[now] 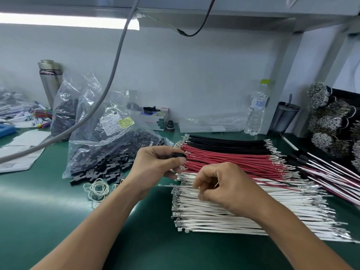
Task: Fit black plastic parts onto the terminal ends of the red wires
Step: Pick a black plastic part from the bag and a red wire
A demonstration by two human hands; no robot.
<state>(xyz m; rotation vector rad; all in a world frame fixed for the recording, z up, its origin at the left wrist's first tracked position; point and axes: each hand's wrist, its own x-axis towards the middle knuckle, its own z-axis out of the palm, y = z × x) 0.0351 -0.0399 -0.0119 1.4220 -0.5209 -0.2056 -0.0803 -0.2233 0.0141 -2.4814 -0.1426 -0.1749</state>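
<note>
Green table (148,240), white wall behind | left hand (155,164) pinching black plastic part (178,155), middle | right hand (222,184) curled on white wires (243,213) | red wires (229,160) right of middle | bag of parts (109,137) left

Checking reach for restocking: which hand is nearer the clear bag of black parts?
Left. The left hand, pinching a black part, sits just right of the bag; the right hand is farther right, over the white wires.

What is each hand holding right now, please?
Left hand: closed on a black plastic part.
Right hand: closed on a white wire.
</note>
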